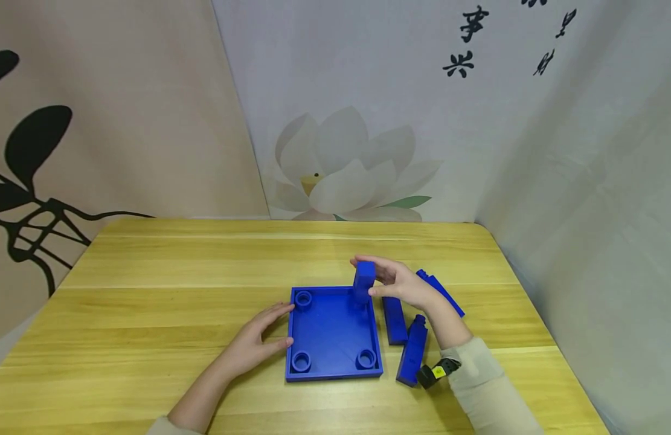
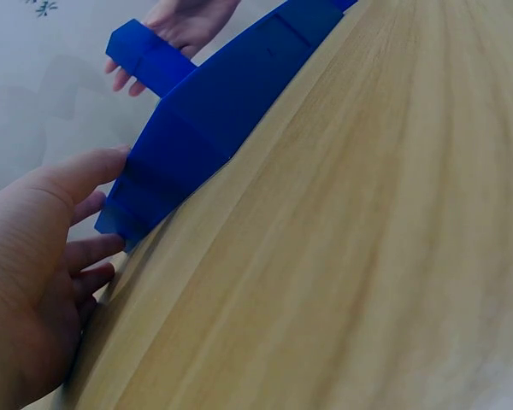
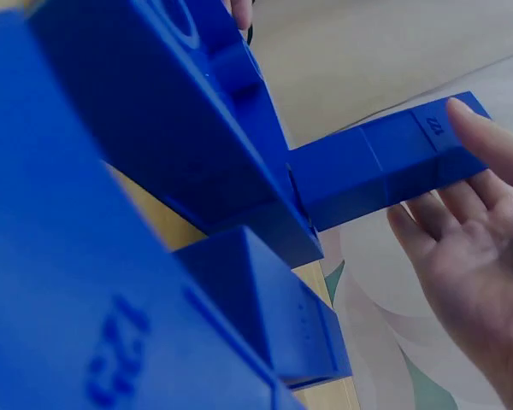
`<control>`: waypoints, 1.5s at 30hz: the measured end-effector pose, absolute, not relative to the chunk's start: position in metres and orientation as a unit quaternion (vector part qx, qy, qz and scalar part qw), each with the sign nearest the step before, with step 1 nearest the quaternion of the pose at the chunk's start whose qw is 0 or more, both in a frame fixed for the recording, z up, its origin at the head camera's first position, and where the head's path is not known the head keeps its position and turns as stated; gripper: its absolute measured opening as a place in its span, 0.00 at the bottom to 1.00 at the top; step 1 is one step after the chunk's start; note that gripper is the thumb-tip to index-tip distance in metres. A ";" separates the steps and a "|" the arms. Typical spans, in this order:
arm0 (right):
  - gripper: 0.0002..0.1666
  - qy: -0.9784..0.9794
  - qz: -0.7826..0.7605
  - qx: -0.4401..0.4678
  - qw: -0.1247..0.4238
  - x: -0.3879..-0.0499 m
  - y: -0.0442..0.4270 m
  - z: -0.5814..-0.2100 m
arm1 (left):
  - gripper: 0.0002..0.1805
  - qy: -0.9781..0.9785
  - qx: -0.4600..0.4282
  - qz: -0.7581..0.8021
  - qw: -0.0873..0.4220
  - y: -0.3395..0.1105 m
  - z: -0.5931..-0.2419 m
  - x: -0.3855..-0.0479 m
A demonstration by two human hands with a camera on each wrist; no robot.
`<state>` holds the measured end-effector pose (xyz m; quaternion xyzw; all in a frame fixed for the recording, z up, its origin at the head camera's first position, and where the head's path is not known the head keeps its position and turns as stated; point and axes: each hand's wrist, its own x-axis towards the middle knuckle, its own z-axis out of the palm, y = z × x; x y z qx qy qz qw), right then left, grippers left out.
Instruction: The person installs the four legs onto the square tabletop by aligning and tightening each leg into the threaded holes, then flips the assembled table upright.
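Note:
A shallow blue square base [image 1: 335,332] with raised edges lies on the table, round sockets showing at three corners. At its far right corner stands a square blue leg [image 1: 364,281], and my right hand [image 1: 406,287] pinches its upper part between thumb and fingers. The right wrist view shows the leg [image 3: 385,162] meeting the base; its lower end is hidden. My left hand [image 1: 253,341] rests at the base's left edge, thumb and fingers spread, tips touching the wall. In the left wrist view, fingers of the left hand [image 2: 43,248] lie against the base's corner.
Three more blue legs lie right of the base: one close beside it [image 1: 394,320], one nearer me [image 1: 413,353] with a notched peg, and one behind my right forearm [image 1: 444,295]. A wooden table [image 1: 177,284] meets printed curtains [image 1: 368,90] at the back.

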<state>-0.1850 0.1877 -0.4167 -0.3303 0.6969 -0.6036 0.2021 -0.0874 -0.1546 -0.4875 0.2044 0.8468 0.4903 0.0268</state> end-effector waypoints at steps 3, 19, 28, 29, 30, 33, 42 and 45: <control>0.37 0.690 -0.603 -0.337 0.216 -0.187 0.188 -0.416 | 0.35 0.846 0.204 0.491 0.028 -0.155 -0.487 -0.087; 0.34 0.715 -0.629 -0.241 0.187 -0.180 0.185 -0.420 | 0.34 0.848 0.200 0.489 0.032 -0.155 -0.490 -0.088; 0.33 0.753 -0.623 -0.181 0.115 -0.176 0.176 -0.423 | 0.34 0.849 0.200 0.489 0.033 -0.156 -0.488 -0.087; 0.33 0.760 -0.617 -0.174 0.108 -0.175 0.175 -0.422 | 0.34 0.849 0.201 0.488 0.032 -0.156 -0.488 -0.087; 0.32 0.765 -0.613 -0.169 0.103 -0.174 0.174 -0.421 | 0.34 0.849 0.201 0.488 0.031 -0.156 -0.488 -0.087; 0.31 0.776 -0.603 -0.159 0.093 -0.172 0.173 -0.420 | 0.35 0.849 0.202 0.487 0.029 -0.156 -0.488 -0.087; 0.29 0.813 -0.563 -0.135 0.062 -0.168 0.167 -0.416 | 0.35 0.848 0.204 0.488 0.028 -0.155 -0.489 -0.087; 0.29 0.819 -0.555 -0.134 0.060 -0.168 0.167 -0.416 | 0.35 0.849 0.204 0.487 0.029 -0.155 -0.489 -0.087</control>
